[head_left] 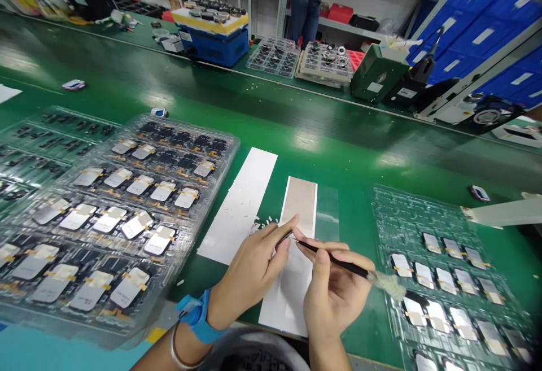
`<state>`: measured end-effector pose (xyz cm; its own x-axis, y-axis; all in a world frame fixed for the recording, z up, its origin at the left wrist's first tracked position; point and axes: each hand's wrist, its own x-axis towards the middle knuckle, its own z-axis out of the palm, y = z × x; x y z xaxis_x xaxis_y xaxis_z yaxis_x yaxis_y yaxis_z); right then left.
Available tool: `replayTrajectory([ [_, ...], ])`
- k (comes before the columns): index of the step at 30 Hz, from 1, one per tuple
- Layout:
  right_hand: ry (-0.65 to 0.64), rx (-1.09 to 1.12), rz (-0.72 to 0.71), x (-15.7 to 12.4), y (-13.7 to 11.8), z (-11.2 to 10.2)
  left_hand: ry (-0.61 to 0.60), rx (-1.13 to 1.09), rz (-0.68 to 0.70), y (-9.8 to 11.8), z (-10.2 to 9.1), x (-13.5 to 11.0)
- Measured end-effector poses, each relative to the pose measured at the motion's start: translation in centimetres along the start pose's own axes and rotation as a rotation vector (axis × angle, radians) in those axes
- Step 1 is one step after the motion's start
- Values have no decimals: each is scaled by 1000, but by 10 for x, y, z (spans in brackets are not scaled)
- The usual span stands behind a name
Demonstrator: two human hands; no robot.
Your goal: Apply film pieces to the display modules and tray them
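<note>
Here's the slim black tool [334, 262], pinched firmly in the right hand [334, 295], its fine tip right at the fingers [284, 230] of the left hand [249, 272]. Those left fingers are drawn in narrow, though whether they're gripping anything is too small to tell. Just beneath, a white strip [284, 303] lies on the green tabletop [351, 156], with clear trays of components [231, 145] on either side.
</note>
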<state>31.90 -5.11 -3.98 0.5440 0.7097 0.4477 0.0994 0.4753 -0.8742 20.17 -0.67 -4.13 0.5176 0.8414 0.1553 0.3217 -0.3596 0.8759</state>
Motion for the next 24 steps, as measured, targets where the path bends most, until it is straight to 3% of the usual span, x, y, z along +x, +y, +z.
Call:
replayTrajectory([
  [11, -56, -1, -42, -5, 0, 2, -30, 24, -13, -3, 1, 1],
  [17, -14, -63, -17, 5, -11, -11, 10, -137, -48, 3, -2, -6],
  [24, -345, -401, 175, 7, -42, -45, -188, -419, -191, 17, 2, -18],
])
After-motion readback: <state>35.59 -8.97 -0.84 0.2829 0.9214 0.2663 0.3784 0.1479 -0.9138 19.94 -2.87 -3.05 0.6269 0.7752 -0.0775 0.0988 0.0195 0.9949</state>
